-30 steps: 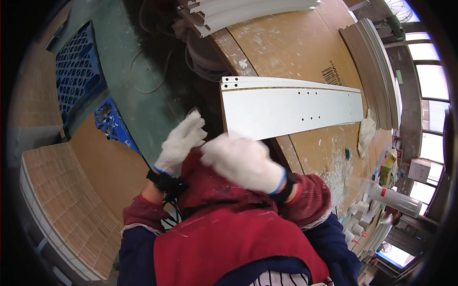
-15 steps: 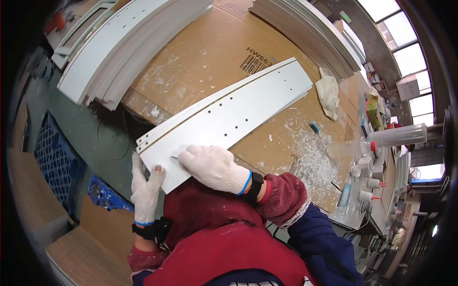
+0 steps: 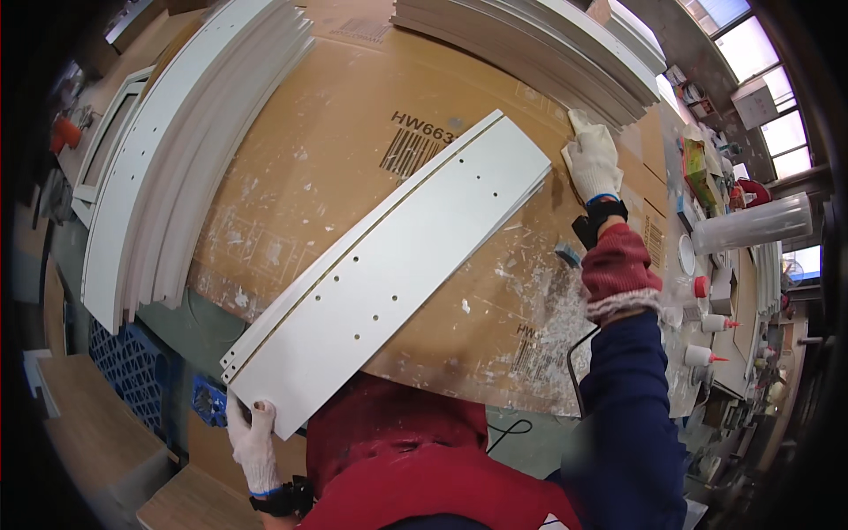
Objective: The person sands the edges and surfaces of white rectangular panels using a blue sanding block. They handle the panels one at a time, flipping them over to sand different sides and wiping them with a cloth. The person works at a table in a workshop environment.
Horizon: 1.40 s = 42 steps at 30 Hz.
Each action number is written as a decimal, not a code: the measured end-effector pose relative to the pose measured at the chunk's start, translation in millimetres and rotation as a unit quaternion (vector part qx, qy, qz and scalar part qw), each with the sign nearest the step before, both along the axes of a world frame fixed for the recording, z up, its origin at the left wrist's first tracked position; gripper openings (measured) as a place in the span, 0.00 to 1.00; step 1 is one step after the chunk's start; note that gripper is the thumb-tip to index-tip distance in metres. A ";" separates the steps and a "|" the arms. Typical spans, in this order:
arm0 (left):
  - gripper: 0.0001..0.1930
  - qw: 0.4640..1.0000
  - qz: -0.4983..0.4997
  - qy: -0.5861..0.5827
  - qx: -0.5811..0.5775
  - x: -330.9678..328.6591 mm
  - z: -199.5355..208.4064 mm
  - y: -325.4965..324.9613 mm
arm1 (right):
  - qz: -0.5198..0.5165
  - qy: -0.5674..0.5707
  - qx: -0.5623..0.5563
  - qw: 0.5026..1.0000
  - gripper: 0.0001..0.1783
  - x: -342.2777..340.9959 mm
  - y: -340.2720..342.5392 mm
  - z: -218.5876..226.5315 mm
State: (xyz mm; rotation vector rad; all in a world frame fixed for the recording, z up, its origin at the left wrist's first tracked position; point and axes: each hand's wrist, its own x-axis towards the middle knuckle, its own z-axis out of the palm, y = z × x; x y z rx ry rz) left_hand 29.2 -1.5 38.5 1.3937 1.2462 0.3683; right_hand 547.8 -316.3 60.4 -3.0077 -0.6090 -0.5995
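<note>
My left hand (image 3: 253, 446), in a white knit glove, pinches the near left corner of a long white panel (image 3: 397, 256), its thumb on the top face. The panel has drilled holes and a groove along one long edge. It rests at a slant on another white panel (image 3: 291, 305), which shows along that edge. Beyond the panel's far right end, my right hand (image 3: 594, 163), also gloved, is closed on a crumpled off-white cloth (image 3: 579, 124) on the cardboard. Its fingertips are partly hidden in the cloth.
Cardboard (image 3: 353, 106) covers the table, with white shavings (image 3: 565, 327) and a small blue-grey block (image 3: 568, 256) at right. Stacks of white panels stand at the left (image 3: 177, 150) and far side (image 3: 539, 53). Glue bottles (image 3: 702, 355) and a clear cylinder (image 3: 751, 223) are at right.
My right hand has left the panel's near end, where it held a small thin tool, and reached far right to the cloth. The tool is no longer visible. My left hand still holds the corner.
</note>
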 end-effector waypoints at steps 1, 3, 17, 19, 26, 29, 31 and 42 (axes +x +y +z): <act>0.29 0.999 0.026 0.007 0.020 0.6 0.1 -5.4 | 0.035 -0.011 0.034 0.999 0.11 -6.2 9.9 3.7; 0.27 0.999 0.039 0.016 0.022 -8.1 -7.5 -5.8 | 0.052 0.208 0.216 0.953 0.12 -55.9 59.8 24.0; 0.20 1.000 0.006 0.011 -0.016 -0.2 9.2 1.3 | -0.050 0.031 0.030 0.998 0.10 1.2 -1.2 -0.5; 0.20 0.999 0.004 0.027 -0.019 1.1 7.9 -1.6 | 0.009 0.091 0.114 0.989 0.13 -14.6 0.5 3.0; 0.20 0.999 0.006 0.048 0.000 -7.7 4.3 -0.5 | 0.212 0.124 0.162 0.956 0.08 -81.1 36.3 -19.2; 0.20 1.000 0.007 0.029 -0.005 -6.9 -2.7 4.4 | 0.068 0.036 0.028 0.997 0.11 -7.3 -11.0 -23.3; 0.20 1.000 0.005 0.019 -0.012 -5.4 -1.5 3.0 | 0.060 0.025 0.072 0.995 0.10 3.1 -21.0 -24.5; 0.21 1.000 0.015 0.009 -0.006 -6.2 -2.0 0.3 | 0.026 0.038 0.085 0.995 0.11 9.3 -8.3 -24.2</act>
